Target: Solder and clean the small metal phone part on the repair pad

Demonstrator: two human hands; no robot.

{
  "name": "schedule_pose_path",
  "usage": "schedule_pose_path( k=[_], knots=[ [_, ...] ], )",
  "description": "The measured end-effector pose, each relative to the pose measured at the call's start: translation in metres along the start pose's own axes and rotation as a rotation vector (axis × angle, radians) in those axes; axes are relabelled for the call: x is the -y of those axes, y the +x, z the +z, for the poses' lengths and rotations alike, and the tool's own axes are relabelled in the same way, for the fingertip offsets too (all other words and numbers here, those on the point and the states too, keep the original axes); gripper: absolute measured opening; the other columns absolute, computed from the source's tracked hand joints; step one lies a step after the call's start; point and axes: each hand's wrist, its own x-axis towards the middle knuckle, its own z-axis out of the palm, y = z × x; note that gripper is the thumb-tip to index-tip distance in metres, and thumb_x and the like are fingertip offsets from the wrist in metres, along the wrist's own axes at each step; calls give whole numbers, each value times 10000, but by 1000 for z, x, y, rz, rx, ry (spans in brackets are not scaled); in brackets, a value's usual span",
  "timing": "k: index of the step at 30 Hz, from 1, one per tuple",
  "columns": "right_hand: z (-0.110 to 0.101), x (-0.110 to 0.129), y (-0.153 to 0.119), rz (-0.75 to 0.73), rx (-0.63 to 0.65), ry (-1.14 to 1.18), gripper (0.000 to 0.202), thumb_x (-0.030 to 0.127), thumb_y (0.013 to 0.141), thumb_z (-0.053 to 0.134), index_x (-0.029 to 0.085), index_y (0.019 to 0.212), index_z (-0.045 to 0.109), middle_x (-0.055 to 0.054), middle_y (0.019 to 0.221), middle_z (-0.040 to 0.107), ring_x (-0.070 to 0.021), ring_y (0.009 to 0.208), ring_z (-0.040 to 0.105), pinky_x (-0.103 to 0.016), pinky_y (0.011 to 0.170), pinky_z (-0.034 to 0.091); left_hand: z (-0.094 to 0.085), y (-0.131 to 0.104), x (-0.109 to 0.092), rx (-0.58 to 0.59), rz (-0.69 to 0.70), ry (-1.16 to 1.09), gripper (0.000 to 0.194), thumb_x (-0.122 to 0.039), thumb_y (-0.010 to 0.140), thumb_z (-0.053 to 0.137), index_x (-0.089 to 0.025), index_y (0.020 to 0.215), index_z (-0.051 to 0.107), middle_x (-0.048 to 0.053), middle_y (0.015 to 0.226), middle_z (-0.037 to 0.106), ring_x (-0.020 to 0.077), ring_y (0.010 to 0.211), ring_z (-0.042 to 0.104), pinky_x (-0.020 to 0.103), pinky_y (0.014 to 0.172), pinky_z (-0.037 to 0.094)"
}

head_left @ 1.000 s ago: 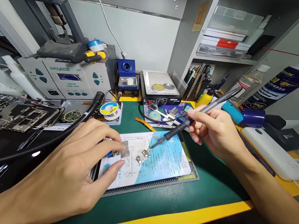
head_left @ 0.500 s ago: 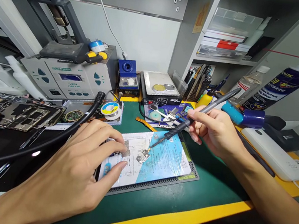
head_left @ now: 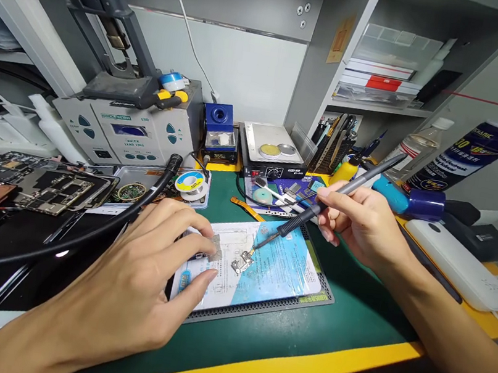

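Work appears unfinished: your right hand (head_left: 363, 219) grips the iron (head_left: 296, 221) at the board (head_left: 243, 263); your left hand's (head_left: 146, 274) grip is indeterminable.

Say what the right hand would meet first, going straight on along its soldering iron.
Likely the small circuit board on the printed card: the soldering iron in the right hand points at the board's upper end, though one view leaves depth unclear.

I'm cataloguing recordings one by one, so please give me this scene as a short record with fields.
right hand: holds a soldering iron
iron's tip: at a small circuit piece; contact too fine to tell
left hand: at a grey piece; grip unclear
under circuit piece: blue-and-white sheet
worktop: green mat
beyond left hand: spool, blue soldering station
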Motion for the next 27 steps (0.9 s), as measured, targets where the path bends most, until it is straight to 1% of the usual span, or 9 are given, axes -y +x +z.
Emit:
schedule_pose_path(
  k=[3, 7, 11, 18, 20, 27],
  knots=[
    [-1, 0, 0, 1, 10, -1, 293, 298, 794, 782, 162, 598, 613, -14, 490, 607, -115, 344, 514, -197, 296, 375, 0, 1, 1, 4, -15, 13, 188, -170, 893, 614, -218, 1071, 575, 64, 1109, 582, 250, 1098, 507, 449, 957, 420],
    [-2, 0, -1, -14, 32, -11, 300, 318, 826, 766, 161, 617, 620, -10, 506, 612, -111, 350, 515, -198, 304, 381, 0, 1, 4, 33, -60, 44, 232, -194, 892, 594, -221, 1117, 544, 59, 1102, 583, 248, 1063, 505, 444, 924, 414],
    [-1, -1, -2, -28, 46, -21, 336, 325, 836, 766, 161, 590, 605, -12, 520, 616, -106, 363, 520, -198, 316, 385, -1, -2, 7, 53, -98, 83, 254, -219, 885, 589, -224, 1133, 537, 55, 1092, 587, 245, 1031, 506, 438, 914, 393],
    [0, 0, -2, -3, 25, -27, 344, 361, 803, 799, 169, 594, 604, -10, 520, 619, -106, 362, 517, -206, 322, 387, -3, -7, 15, 22, -74, 87, 261, -230, 900, 585, -230, 1159, 556, 54, 1070, 608, 241, 1013, 525, 422, 906, 370],
    [0, 1, -2, -4, 17, -23, 342, 362, 790, 808, 170, 594, 605, -11, 518, 620, -105, 360, 516, -207, 323, 384, -2, -7, 16, 29, -71, 77, 250, -228, 906, 584, -233, 1155, 560, 52, 1067, 607, 238, 1010, 526, 418, 906, 373],
    [0, -1, -3, -22, 9, -47, 316, 374, 805, 795, 170, 643, 615, -5, 529, 629, -119, 370, 545, -209, 318, 398, -2, -6, 17, 41, -77, 67, 251, -214, 915, 582, -230, 1164, 559, 53, 1081, 597, 237, 1023, 526, 419, 924, 378]
  ],
)
